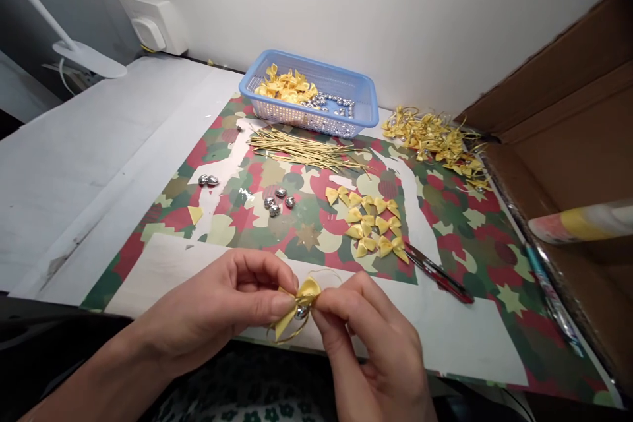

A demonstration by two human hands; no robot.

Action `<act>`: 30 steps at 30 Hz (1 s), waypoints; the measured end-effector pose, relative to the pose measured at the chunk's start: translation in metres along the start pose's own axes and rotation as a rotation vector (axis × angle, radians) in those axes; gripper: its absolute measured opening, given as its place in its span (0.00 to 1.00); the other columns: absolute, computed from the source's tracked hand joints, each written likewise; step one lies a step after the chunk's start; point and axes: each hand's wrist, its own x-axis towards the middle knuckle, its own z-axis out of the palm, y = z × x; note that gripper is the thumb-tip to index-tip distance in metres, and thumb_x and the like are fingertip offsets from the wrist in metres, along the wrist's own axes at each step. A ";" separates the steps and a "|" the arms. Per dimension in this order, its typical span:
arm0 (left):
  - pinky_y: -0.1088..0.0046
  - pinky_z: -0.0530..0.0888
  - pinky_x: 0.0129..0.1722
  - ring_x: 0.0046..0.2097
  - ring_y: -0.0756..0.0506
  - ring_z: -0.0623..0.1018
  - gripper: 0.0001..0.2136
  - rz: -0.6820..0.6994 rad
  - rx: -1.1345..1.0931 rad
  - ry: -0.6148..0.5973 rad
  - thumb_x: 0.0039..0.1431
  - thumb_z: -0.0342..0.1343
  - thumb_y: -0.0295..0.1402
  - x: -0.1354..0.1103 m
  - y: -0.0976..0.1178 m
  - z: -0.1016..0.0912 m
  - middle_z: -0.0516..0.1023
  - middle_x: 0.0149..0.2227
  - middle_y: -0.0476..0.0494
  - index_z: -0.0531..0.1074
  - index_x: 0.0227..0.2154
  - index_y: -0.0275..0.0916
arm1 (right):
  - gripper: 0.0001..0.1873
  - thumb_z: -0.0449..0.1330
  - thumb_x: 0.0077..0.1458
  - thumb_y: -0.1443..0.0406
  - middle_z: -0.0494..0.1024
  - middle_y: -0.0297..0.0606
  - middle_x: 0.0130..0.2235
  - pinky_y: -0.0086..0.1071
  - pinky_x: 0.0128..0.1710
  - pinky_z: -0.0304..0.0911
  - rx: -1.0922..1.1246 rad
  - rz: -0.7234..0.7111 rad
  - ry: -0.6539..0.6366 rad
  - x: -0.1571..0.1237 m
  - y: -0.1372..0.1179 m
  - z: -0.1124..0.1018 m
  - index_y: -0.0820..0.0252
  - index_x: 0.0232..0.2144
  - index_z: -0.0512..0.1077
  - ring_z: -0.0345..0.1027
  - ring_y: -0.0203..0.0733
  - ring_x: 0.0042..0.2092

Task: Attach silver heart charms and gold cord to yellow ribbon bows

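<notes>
Between my two hands is a yellow ribbon bow (309, 287) with a small silver bell (301, 312) at its middle and thin gold cord looped around it. My left hand (232, 303) pinches the bow's left side between thumb and index finger. At the bow's right edge, my right hand (368, 330) has thumb and index finger pinched together by the knot, on the gold cord (316, 301). Fingertips partly cover the knot. Beyond the hands lie several loose silver bells (274, 210) and rows of yellow bows (366, 219).
A blue basket (368, 102) holds yellow bows and silver bells. In front of it lies a bundle of gold cords (306, 149). Red-handled scissors (440, 273) rest right of the bows. A pile of bows with cords (435, 138) sits near the cardboard box (558, 105).
</notes>
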 end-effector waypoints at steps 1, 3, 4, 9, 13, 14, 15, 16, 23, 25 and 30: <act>0.83 0.73 0.35 0.33 0.53 0.77 0.06 -0.002 -0.005 0.002 0.55 0.77 0.32 0.000 0.000 0.000 0.84 0.32 0.49 0.86 0.32 0.39 | 0.11 0.56 0.66 0.76 0.62 0.30 0.30 0.29 0.26 0.58 0.009 0.001 0.008 0.000 0.001 0.001 0.57 0.35 0.72 0.61 0.33 0.28; 0.83 0.73 0.35 0.33 0.53 0.77 0.06 -0.003 -0.016 0.005 0.54 0.78 0.31 0.001 0.001 0.001 0.84 0.32 0.49 0.86 0.31 0.39 | 0.11 0.56 0.65 0.76 0.63 0.30 0.30 0.29 0.26 0.58 0.019 0.002 0.026 0.000 0.002 0.003 0.57 0.35 0.72 0.60 0.33 0.28; 0.83 0.73 0.35 0.33 0.53 0.77 0.06 -0.005 -0.022 0.003 0.53 0.78 0.31 0.001 0.001 0.001 0.84 0.31 0.48 0.86 0.31 0.39 | 0.11 0.57 0.65 0.76 0.63 0.30 0.30 0.29 0.26 0.58 0.025 0.005 0.033 0.000 0.002 0.003 0.57 0.35 0.73 0.60 0.33 0.28; 0.82 0.73 0.35 0.33 0.52 0.77 0.06 -0.012 -0.038 -0.006 0.53 0.78 0.31 0.002 0.001 0.001 0.84 0.31 0.48 0.86 0.31 0.39 | 0.11 0.57 0.65 0.76 0.63 0.30 0.30 0.28 0.27 0.57 0.033 0.010 0.037 0.000 0.002 0.003 0.57 0.35 0.73 0.60 0.33 0.28; 0.82 0.74 0.36 0.34 0.52 0.78 0.06 0.012 0.011 0.012 0.54 0.78 0.32 0.001 0.000 0.001 0.85 0.33 0.48 0.86 0.32 0.40 | 0.11 0.57 0.66 0.75 0.63 0.31 0.30 0.29 0.27 0.58 0.013 0.041 0.002 -0.001 0.000 0.002 0.57 0.36 0.74 0.61 0.34 0.28; 0.82 0.74 0.37 0.35 0.52 0.78 0.06 0.024 0.032 0.025 0.54 0.78 0.32 0.000 0.000 0.001 0.85 0.33 0.48 0.86 0.32 0.41 | 0.11 0.57 0.66 0.75 0.63 0.31 0.30 0.30 0.26 0.57 0.003 0.051 0.005 -0.001 -0.002 0.002 0.57 0.35 0.74 0.61 0.34 0.28; 0.81 0.74 0.38 0.36 0.51 0.79 0.06 0.038 0.053 0.041 0.54 0.77 0.32 0.000 0.000 0.002 0.85 0.34 0.48 0.86 0.32 0.42 | 0.11 0.57 0.67 0.75 0.63 0.30 0.30 0.30 0.26 0.57 -0.009 0.062 0.015 -0.001 -0.004 0.002 0.57 0.35 0.74 0.61 0.34 0.28; 0.81 0.75 0.39 0.37 0.51 0.79 0.06 0.050 0.074 0.056 0.54 0.77 0.32 -0.001 0.000 0.002 0.85 0.35 0.48 0.86 0.32 0.42 | 0.11 0.58 0.67 0.74 0.63 0.30 0.29 0.30 0.25 0.57 -0.022 0.071 0.030 -0.002 -0.005 0.002 0.57 0.34 0.74 0.61 0.34 0.27; 0.78 0.76 0.40 0.39 0.49 0.80 0.05 0.089 0.145 0.082 0.55 0.77 0.32 -0.003 0.001 0.003 0.85 0.36 0.47 0.86 0.32 0.43 | 0.11 0.59 0.67 0.73 0.64 0.30 0.28 0.29 0.25 0.58 -0.039 0.084 0.032 -0.003 -0.007 0.003 0.56 0.33 0.74 0.62 0.34 0.27; 0.80 0.76 0.39 0.38 0.49 0.80 0.05 0.083 0.150 0.065 0.55 0.76 0.32 -0.003 0.001 0.003 0.85 0.35 0.48 0.86 0.32 0.43 | 0.11 0.58 0.67 0.73 0.65 0.30 0.28 0.29 0.25 0.59 -0.046 0.067 0.019 -0.003 -0.005 0.003 0.56 0.33 0.74 0.63 0.35 0.27; 0.82 0.75 0.38 0.36 0.52 0.80 0.04 0.039 0.110 0.027 0.56 0.76 0.31 -0.003 0.002 0.005 0.86 0.33 0.50 0.86 0.32 0.43 | 0.10 0.59 0.65 0.74 0.70 0.31 0.29 0.28 0.27 0.61 -0.049 0.017 0.015 -0.001 -0.002 0.004 0.56 0.33 0.73 0.66 0.34 0.28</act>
